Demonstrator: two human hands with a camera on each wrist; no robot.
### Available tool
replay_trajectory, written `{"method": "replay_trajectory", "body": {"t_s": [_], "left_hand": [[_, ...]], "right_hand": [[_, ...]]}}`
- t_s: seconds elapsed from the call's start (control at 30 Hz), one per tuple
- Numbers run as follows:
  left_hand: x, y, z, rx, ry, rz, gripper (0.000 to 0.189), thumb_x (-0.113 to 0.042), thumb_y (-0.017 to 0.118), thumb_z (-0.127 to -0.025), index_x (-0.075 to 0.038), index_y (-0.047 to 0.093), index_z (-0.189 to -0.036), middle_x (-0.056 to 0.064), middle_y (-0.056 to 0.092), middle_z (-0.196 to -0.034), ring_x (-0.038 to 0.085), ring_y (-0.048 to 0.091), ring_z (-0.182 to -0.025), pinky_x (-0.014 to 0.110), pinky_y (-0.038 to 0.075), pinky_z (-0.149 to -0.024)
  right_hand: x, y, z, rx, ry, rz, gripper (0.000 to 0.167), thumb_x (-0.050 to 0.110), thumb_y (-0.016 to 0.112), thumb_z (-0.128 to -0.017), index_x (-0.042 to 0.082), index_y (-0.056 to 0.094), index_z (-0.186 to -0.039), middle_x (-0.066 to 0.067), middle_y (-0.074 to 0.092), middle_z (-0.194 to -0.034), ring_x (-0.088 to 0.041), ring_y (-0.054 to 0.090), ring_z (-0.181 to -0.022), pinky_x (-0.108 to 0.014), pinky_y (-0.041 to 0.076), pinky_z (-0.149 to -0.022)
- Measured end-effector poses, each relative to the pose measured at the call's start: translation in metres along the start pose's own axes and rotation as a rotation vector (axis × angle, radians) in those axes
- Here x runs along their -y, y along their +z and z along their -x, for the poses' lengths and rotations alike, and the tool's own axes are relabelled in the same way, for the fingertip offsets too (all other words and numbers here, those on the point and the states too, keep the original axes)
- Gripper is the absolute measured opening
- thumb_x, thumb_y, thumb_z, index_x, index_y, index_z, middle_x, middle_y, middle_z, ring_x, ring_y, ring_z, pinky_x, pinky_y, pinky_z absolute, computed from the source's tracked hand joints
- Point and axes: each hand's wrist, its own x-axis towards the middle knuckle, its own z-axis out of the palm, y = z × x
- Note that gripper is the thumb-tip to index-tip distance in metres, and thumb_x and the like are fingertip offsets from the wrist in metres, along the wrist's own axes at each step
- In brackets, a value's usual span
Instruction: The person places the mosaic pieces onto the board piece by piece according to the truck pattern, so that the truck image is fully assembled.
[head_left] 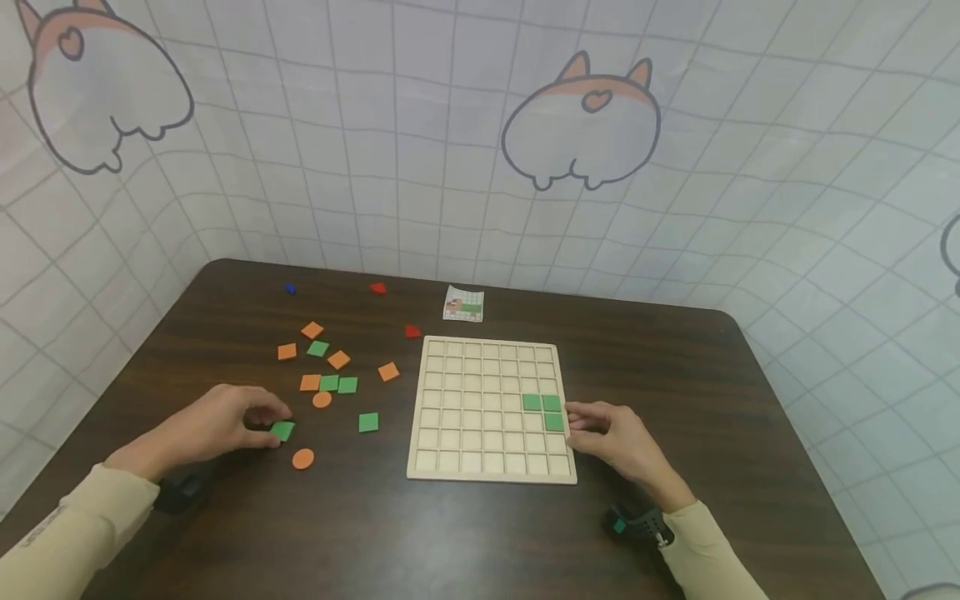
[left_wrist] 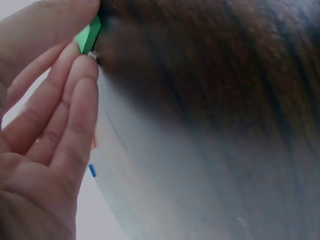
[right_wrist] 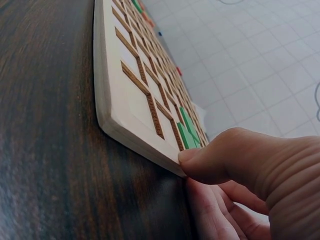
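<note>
Green tile (head_left: pixel 282 431) is pinched by the left hand (head_left: pixel 223 423), while the right hand (head_left: pixel 619 435) grips the wooden board (head_left: pixel 470 440).

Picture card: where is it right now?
In the head view, the picture card lies on the table just beyond the left half of the wooden board, right of the nearest red piece.

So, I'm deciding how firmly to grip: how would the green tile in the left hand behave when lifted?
The green tile is probably stiff: its edges look straight where the left hand pinches it. It is likely light, being small and thin beside that hand. Its flat faces make rolling unlikely, though it might slide on the glossy table.
</note>
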Motion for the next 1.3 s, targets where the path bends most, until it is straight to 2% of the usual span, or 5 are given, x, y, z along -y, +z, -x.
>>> {"method": "replay_trajectory", "body": {"t_s": [0.13,0.33,0.8,1.07,1.3], "left_hand": [[0.0,0.0,0.001,-0.008,-0.011,-0.023,0.037,-0.034,0.086,-0.083,-0.014,0.076,-0.112,-0.006,0.075,-0.101,0.011,0.069,-0.09,0.026,0.058,-0.075],[0.0,0.005,0.003,-0.036,0.012,-0.028,0.035,-0.033,0.087,-0.081,-0.014,0.077,-0.108,-0.008,0.073,-0.097,0.006,0.066,-0.085,0.025,0.057,-0.073],[-0.008,-0.001,-0.006,-0.169,0.059,-0.054,0.024,-0.019,0.087,-0.079,-0.019,0.075,-0.1,-0.011,0.068,-0.092,-0.003,0.058,-0.079,0.023,0.053,-0.068],[-0.015,-0.003,-0.015,-0.165,0.052,-0.037,0.024,-0.019,0.085,-0.08,-0.019,0.073,-0.101,-0.01,0.07,-0.095,-0.003,0.059,-0.08,0.022,0.054,-0.07],[-0.028,-0.005,-0.026,-0.127,0.038,-0.005,0.027,-0.021,0.083,-0.083,-0.018,0.073,-0.108,-0.009,0.071,-0.099,-0.001,0.058,-0.082,0.022,0.052,-0.071]], "right_hand": [[0.0,0.0,0.0,-0.007,-0.007,0.002,0.056,0.029,0.081,-0.089,0.011,0.065,-0.14,-0.006,0.073,-0.118,-0.017,0.07,-0.107,-0.025,0.054,-0.083],[-0.001,0.0,0.002,-0.003,0.0,0.006,0.055,0.03,0.079,-0.09,0.012,0.066,-0.14,-0.005,0.073,-0.118,-0.017,0.069,-0.108,-0.027,0.053,-0.084],[-0.002,0.0,0.002,0.004,-0.035,-0.023,0.054,0.025,0.079,-0.09,0.009,0.065,-0.14,-0.006,0.072,-0.118,-0.019,0.071,-0.108,-0.022,0.054,-0.081],[-0.003,0.001,0.004,0.0,-0.032,-0.032,0.054,0.026,0.079,-0.09,0.01,0.066,-0.14,-0.006,0.073,-0.117,-0.018,0.071,-0.107,-0.023,0.054,-0.083],[-0.001,0.001,0.003,-0.004,-0.038,-0.031,0.054,0.026,0.079,-0.09,0.009,0.066,-0.139,-0.005,0.073,-0.118,-0.018,0.071,-0.107,-0.023,0.054,-0.082]]}}
